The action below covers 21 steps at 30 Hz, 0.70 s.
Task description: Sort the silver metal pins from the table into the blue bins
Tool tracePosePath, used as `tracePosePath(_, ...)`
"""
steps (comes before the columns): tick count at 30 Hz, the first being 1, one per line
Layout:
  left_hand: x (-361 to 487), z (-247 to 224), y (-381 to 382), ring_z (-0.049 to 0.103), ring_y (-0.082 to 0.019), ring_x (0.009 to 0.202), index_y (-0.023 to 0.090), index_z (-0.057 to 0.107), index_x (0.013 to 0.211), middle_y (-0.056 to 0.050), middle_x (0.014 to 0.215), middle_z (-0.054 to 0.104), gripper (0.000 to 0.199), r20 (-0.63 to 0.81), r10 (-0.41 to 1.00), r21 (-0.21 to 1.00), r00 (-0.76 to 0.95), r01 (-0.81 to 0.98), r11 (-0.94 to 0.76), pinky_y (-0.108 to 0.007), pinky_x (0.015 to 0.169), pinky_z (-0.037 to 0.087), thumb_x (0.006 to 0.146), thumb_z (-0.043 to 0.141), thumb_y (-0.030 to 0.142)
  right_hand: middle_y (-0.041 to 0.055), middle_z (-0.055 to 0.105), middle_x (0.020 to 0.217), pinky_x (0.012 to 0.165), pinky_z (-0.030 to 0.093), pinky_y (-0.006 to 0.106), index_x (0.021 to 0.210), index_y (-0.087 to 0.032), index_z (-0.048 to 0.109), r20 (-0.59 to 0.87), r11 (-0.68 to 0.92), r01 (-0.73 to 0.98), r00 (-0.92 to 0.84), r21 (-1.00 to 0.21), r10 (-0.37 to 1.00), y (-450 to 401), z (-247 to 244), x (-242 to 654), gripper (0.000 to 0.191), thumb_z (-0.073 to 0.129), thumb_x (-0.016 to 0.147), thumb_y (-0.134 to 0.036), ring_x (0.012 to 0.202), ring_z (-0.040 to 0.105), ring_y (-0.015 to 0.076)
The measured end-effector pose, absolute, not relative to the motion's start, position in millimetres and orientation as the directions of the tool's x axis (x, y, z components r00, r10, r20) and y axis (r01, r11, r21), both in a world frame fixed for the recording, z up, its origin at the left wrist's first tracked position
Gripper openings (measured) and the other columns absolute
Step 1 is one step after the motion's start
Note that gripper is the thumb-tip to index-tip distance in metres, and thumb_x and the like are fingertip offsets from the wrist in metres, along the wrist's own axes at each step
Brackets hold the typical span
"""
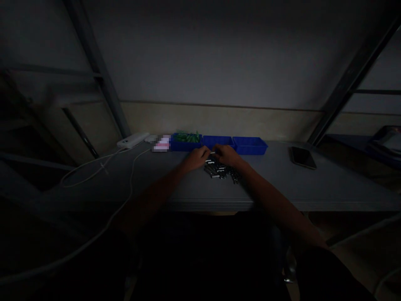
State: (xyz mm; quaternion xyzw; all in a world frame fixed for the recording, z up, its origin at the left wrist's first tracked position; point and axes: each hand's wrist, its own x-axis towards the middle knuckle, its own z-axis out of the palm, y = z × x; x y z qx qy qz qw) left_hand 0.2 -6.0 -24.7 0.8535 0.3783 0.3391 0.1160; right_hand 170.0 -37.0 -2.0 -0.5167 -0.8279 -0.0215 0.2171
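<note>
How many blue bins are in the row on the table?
3: the left bin, holding green pieces; the middle bin, partly hidden by hands; the right bin.

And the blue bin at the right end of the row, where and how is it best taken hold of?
I would probably grip this blue bin by the rim of its right end, coming from the right with the right hand. That end is free and seems to flare outward, while the left end sits close to the middle bin.

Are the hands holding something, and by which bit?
A small shiny piece shows between the left hand and right hand, seemingly held; which part is gripped, I can't tell.
</note>
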Motion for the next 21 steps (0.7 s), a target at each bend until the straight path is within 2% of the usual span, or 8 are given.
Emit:
tracePosePath(3,-2.0,-22.1,-4.3,0.055,-0.014,0.065,0.014,0.059,0.084,-0.002,0.068,0.061,0.026,0.504,0.727,0.469,0.467,0.558,-0.684,-0.024,0.061,0.038,0.088,0.038,0.029,0.0082,0.068,0.092,0.069,0.039,0.023,0.106,-0.015,0.059,0.384,0.467,0.86,-0.368,-0.206,0.847,-36.8,-2.5,169.4,0.027,0.051,0.085,-0.03,0.081,0.061,0.017)
tracePosePath(6,-5.4,-17.6,-2.9,0.052,-0.012,0.059,0.014,0.059,0.093,0.0,0.063,0.057,0.026,0.513,0.736,0.518,0.442,0.525,-0.675,-0.023,0.058,0.038,0.088,0.036,0.025,0.0092,0.068,0.093,0.07,0.039,0.023,0.104,-0.014,0.06,0.397,0.46,0.859,-0.351,-0.223,0.848,-36.3,-2.8,168.8,0.029,0.045,0.089,-0.034,0.082,0.061,0.0165)
tracePosePath(10,-9.7,-14.4,-2.8,0.049,-0.011,0.053,0.013,0.056,0.102,0.004,0.058,0.05,0.024,0.531,0.735,0.561,0.422,0.475,-0.678,-0.021,0.054,0.036,0.081,0.046,0.02,0.0093,0.068,0.092,0.069,0.039,0.022,0.101,-0.014,0.061,0.391,0.459,0.854,-0.346,-0.245,0.853,-36.7,-2.6,168.6,0.028,0.042,0.091,-0.032,0.079,0.061,0.0156)
tracePosePath(14,-9.5,-16.1,-3.9,0.043,-0.009,0.049,0.015,0.056,0.099,0.006,0.056,0.047,0.025,0.541,0.709,0.56,0.453,0.434,-0.705,-0.02,0.05,0.033,0.076,0.054,0.024,0.0097,0.068,0.091,0.069,0.038,0.022,0.1,-0.013,0.061,0.398,0.463,0.848,-0.343,-0.257,0.851,-38.0,-2.0,168.5,0.028,0.04,0.092,-0.03,0.08,0.061,0.0158)
tracePosePath(21,-7.8,-17.1,-1.1,0.043,-0.009,0.048,0.016,0.058,0.091,0.005,0.054,0.047,0.02,0.542,0.71,0.549,0.45,0.451,-0.704,-0.02,0.049,0.031,0.078,0.053,0.03,0.0087,0.067,0.09,0.068,0.036,0.021,0.098,-0.014,0.06,0.398,0.466,0.837,-0.338,-0.289,0.853,-37.8,-1.9,167.1,0.028,0.039,0.093,-0.03,0.079,0.06,0.0143)
